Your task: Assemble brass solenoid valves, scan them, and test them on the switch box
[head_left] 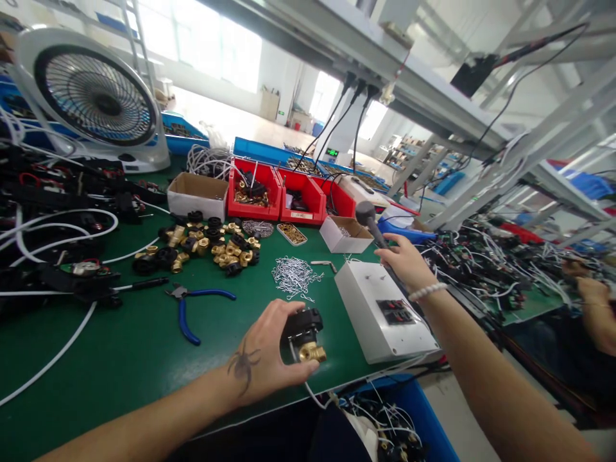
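Observation:
My left hand (269, 353) is closed around a black part with a brass fitting (308, 337), held just above the green mat near the table's front edge. My right hand (404, 260) grips the black handle of a tool (370, 221) that rises over the far end of a white box (380, 311) with black and red switches. A heap of small silver clips (294, 276) lies between the two hands. Blue-handled pliers (192, 308) lie left of my left hand.
Brass and black fittings (206, 247) are piled mid-table, behind them red bins (274, 192) and cardboard boxes (197, 192). A white fan (96, 96) stands far left over black parts and white tubing. A blue crate (399, 417) sits below the table edge. Another person's hand (594, 295) is at right.

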Tool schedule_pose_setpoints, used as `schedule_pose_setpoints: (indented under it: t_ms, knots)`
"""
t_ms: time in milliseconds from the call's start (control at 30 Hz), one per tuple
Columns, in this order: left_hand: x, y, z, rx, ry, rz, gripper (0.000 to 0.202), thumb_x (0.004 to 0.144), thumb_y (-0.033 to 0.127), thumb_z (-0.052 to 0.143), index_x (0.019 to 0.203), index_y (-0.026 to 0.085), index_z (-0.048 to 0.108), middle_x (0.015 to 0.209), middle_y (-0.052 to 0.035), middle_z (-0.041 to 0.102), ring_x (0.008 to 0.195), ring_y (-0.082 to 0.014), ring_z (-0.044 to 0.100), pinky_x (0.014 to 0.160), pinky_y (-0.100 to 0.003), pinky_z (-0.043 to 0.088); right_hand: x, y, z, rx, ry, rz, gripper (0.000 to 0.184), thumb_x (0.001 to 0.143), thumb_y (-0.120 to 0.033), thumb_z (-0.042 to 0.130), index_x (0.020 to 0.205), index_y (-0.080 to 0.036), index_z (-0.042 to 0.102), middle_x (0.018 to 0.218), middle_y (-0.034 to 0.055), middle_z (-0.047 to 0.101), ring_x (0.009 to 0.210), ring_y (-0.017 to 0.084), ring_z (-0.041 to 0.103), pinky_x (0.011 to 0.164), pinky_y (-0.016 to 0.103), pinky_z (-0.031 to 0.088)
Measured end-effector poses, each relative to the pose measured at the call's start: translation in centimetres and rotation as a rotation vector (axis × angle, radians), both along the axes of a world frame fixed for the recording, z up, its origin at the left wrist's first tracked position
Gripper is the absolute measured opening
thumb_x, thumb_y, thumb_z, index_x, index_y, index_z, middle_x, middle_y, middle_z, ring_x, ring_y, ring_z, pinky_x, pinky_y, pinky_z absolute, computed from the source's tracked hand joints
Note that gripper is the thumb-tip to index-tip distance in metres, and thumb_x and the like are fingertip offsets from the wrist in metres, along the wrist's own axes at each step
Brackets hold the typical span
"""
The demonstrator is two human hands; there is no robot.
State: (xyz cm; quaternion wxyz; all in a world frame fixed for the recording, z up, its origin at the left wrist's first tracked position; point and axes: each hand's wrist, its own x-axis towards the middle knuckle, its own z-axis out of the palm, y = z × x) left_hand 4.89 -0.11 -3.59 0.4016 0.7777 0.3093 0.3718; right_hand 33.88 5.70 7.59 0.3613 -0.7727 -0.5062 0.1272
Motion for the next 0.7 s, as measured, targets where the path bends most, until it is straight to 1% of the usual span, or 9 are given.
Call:
schedule_pose_setpoints:
  t_ms: [133, 233, 333, 367, 433, 467, 567, 633, 700]
  knots:
    - [-0.1, 0.0, 0.3, 0.077, -0.032, 0.024, 0.060, 0.067, 0.029, 0.075, 0.119, 0.023, 0.045, 0.111, -0.0058, 0.054, 0.100, -0.0229, 0.056, 0.085, -0.039, 0.051, 1.4, 5.0, -1.1, -0.027, -0.044, -0.048, 0.020, 0.093, -0.031, 0.059, 0.102, -0.013, 0.061, 0.083, 0.0009, 0.063, 0.064, 0.012, 0.061, 0.060, 0.028, 0.052]
    - [-0.2, 0.0, 0.3, 0.149, -0.060, 0.060, 0.060, 0.065, 0.027, 0.076, 0.116, 0.024, 0.045, 0.110, -0.0051, 0.054, 0.098, -0.0224, 0.056, 0.083, -0.039, 0.051, 0.6, 4.9, -0.7, 0.020, -0.104, -0.044, 0.021, 0.089, -0.031, 0.063, 0.099, -0.013, 0.064, 0.097, 0.0074, 0.067, 0.089, 0.022, 0.065, 0.080, 0.040, 0.052]
    - [-0.2, -0.1, 0.4, 0.228, -0.090, 0.114, 0.061, 0.064, 0.027, 0.077, 0.115, 0.022, 0.044, 0.109, -0.0062, 0.054, 0.098, -0.0225, 0.055, 0.083, -0.039, 0.051, -2.0, 0.9, -0.1, 0.124, -0.163, 0.008, 0.031, 0.084, -0.031, 0.063, 0.110, -0.014, 0.062, 0.114, 0.0147, 0.064, 0.113, 0.031, 0.056, 0.096, 0.045, 0.043]
    - [-0.3, -0.2, 0.5, 0.257, -0.102, 0.131, 0.060, 0.064, 0.027, 0.077, 0.114, 0.021, 0.044, 0.109, -0.0070, 0.054, 0.098, -0.0225, 0.055, 0.083, -0.039, 0.050, -3.2, -1.1, -0.2, 0.134, -0.154, 0.055, 0.037, 0.085, -0.033, 0.062, 0.117, -0.015, 0.059, 0.114, 0.0140, 0.064, 0.113, 0.030, 0.057, 0.096, 0.045, 0.043]
    - [-0.4, -0.3, 0.8, 0.319, -0.138, 0.154, 0.060, 0.065, 0.027, 0.077, 0.113, 0.019, 0.043, 0.109, -0.0085, 0.054, 0.099, -0.0227, 0.054, 0.084, -0.039, 0.050, -5.9, -5.4, -0.8, 0.067, -0.080, 0.216, 0.042, 0.087, -0.042, 0.058, 0.122, -0.019, 0.056, 0.094, 0.0074, 0.070, 0.093, 0.026, 0.066, 0.087, 0.042, 0.050]
    - [-0.5, -0.5, 1.0, 0.350, -0.159, 0.160, 0.059, 0.065, 0.027, 0.077, 0.113, 0.018, 0.043, 0.110, -0.0092, 0.054, 0.101, -0.0229, 0.054, 0.085, -0.039, 0.050, -7.2, -7.5, -1.4, -0.015, 0.043, 0.367, 0.047, 0.090, -0.045, 0.055, 0.129, -0.020, 0.051, 0.092, 0.0070, 0.070, 0.092, 0.025, 0.066, 0.089, 0.044, 0.049]
    - [-0.6, -0.7, 1.4, 0.434, -0.211, 0.159, 0.059, 0.065, 0.026, 0.077, 0.113, 0.018, 0.042, 0.112, -0.0106, 0.054, 0.105, -0.0237, 0.054, 0.088, -0.039, 0.050, -10.5, -11.8, -3.7, -0.131, 0.486, 0.573, 0.067, 0.090, -0.050, 0.056, 0.145, -0.024, 0.030, 0.108, 0.0092, 0.068, 0.100, 0.023, 0.065, 0.093, 0.043, 0.048]
    - [-0.7, -0.7, 1.4, 0.486, -0.216, 0.139, 0.059, 0.066, 0.027, 0.078, 0.113, 0.018, 0.043, 0.113, -0.0109, 0.055, 0.106, -0.0242, 0.054, 0.088, -0.039, 0.050, -12.0, -12.8, -5.0, -0.123, 0.797, 0.615, 0.073, 0.088, -0.047, 0.061, 0.147, -0.026, 0.022, 0.116, 0.0099, 0.066, 0.103, 0.022, 0.065, 0.094, 0.041, 0.048]
    - [-0.7, -0.6, 1.3, 0.553, -0.201, 0.107, 0.058, 0.069, 0.035, 0.080, 0.112, 0.019, 0.044, 0.113, -0.0113, 0.056, 0.107, -0.0248, 0.054, 0.088, -0.040, 0.051, -12.9, -12.8, -5.9, -0.069, 0.992, 0.590, 0.069, 0.087, -0.041, 0.066, 0.143, -0.026, 0.029, 0.117, 0.0088, 0.066, 0.101, 0.020, 0.066, 0.092, 0.037, 0.049]
